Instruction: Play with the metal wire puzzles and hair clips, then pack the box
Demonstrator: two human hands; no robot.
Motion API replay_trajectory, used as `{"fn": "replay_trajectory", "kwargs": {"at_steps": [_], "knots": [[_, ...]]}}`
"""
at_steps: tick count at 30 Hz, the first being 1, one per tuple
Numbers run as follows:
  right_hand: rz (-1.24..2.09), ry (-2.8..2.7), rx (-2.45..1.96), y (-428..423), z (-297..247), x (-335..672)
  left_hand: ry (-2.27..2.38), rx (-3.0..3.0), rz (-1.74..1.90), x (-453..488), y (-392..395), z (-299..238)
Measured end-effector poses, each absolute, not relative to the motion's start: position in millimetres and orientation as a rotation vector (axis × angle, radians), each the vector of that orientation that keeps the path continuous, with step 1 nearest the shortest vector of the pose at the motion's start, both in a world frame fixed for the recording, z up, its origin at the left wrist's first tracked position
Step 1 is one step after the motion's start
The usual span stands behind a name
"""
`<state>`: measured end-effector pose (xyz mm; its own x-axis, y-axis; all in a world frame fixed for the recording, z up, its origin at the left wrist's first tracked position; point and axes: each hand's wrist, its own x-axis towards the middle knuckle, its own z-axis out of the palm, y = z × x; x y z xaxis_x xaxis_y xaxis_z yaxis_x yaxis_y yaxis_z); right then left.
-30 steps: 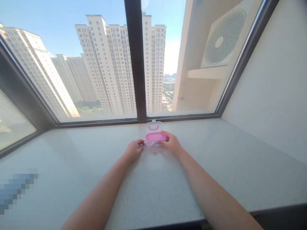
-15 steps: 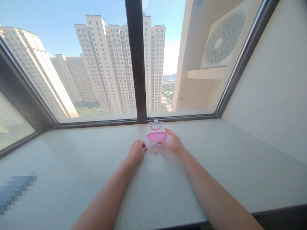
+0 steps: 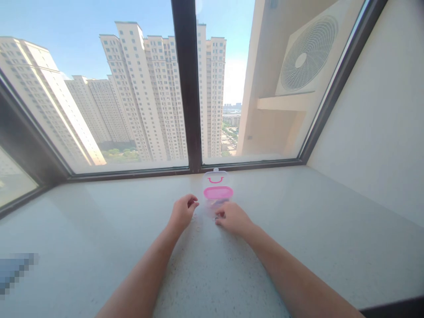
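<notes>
A clear plastic box (image 3: 212,204) with a pink rim (image 3: 218,193) stands near the window, its lid (image 3: 216,177) raised at the back and marked by a pink curved handle. Some small items show inside the box, too blurred to name. In front of it, my right hand (image 3: 233,217) pinches a small dark ring (image 3: 216,218) low over the sill. To the left of the box, my left hand (image 3: 183,213) is closed, thumb against fingers, around something pale too small to name. Faint clear rings (image 3: 198,229) lie on the sill between my hands.
The white speckled windowsill (image 3: 99,229) runs up to a dark window frame (image 3: 190,88). A white wall (image 3: 374,132) bounds the right side. A blurred-out bluish object (image 3: 15,269) lies at the left edge.
My right hand has come away from the box's right side, down and toward me, and now grips the dark ring that lay on the sill. My left hand has shifted slightly left.
</notes>
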<state>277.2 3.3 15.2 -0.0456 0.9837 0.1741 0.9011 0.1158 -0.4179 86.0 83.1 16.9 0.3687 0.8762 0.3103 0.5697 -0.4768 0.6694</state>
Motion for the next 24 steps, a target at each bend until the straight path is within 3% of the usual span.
{"fn": "replay_trajectory", "kwargs": {"at_steps": [13,24], "knots": [[0.376,-2.065,-1.839,1,15,268,1.035,1.680,0.726,86,73,26],[0.725,-1.750,-1.394,-2,19,259,1.118,1.430,0.752,82,56,22]]}}
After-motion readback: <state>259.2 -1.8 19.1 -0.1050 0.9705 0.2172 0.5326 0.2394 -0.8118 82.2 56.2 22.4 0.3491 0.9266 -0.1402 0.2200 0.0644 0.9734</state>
